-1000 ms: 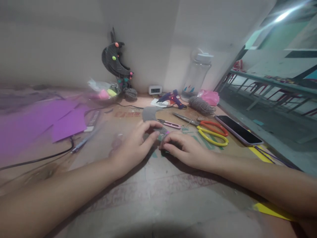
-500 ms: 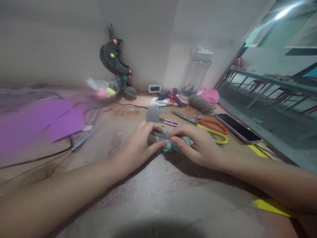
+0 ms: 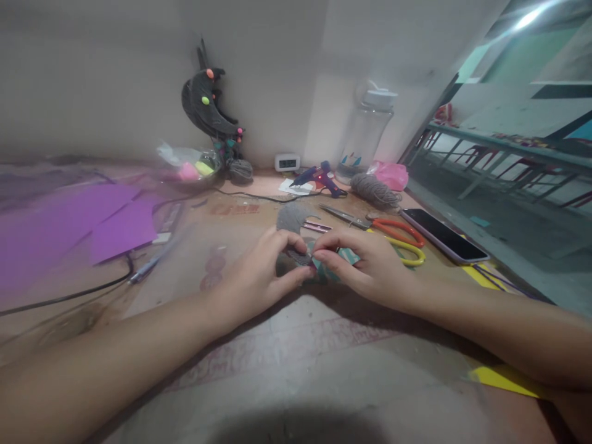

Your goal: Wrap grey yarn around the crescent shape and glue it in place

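Observation:
My left hand and my right hand meet at the middle of the table, fingertips pinched together on a small grey glittery craft piece. Both hands are raised slightly off the tabletop. A teal-patterned scrap lies under my right fingers. Just beyond the hands lies a grey crescent-shaped cutout with a small pink-handled snipper beside it.
Orange and yellow scissors and a phone lie to the right. A glue gun, grey yarn, a water bottle and a small clock stand at the back. Purple paper and a black cable lie left.
Both hands lifted the small grey piece off the table and drew closer together; my right hand rose, uncovering the teal scrap. The camera tilted slightly.

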A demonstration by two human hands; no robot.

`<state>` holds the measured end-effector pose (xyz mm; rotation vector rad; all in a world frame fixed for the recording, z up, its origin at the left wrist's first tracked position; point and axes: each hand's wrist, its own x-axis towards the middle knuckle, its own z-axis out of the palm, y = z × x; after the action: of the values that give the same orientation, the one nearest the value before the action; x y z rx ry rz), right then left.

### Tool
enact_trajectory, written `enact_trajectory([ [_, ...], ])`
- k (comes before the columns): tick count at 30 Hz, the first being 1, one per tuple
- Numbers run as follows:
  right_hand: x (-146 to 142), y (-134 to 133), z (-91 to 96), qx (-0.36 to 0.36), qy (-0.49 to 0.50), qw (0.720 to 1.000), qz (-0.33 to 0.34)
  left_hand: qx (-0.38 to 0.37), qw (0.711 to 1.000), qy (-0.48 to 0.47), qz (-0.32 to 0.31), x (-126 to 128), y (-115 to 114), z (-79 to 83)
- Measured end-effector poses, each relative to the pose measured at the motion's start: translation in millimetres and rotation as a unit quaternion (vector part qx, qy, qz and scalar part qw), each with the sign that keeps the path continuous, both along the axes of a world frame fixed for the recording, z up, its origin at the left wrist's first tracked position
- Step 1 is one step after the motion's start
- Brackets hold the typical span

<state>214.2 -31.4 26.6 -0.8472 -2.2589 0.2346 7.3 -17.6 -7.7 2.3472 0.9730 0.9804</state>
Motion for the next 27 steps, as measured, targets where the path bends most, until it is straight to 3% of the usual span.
enact_trajectory([
  [7, 2, 3, -0.1, 0.018, -0.032, 0.999, 0.017, -0.006, 0.999, -0.035, 0.013, 1, -2, 3.6],
  [15, 13, 7, -7.7, -0.022, 0.005, 0.999, -0.04, -0.153, 0.969, -0.188, 0.039, 1, 3, 3.1],
  [27, 15, 13, -13.6, -0.012, 0.014, 0.998, -0.065, -0.198, 0.957, -0.213, 0.022, 1, 3, 2.5],
])
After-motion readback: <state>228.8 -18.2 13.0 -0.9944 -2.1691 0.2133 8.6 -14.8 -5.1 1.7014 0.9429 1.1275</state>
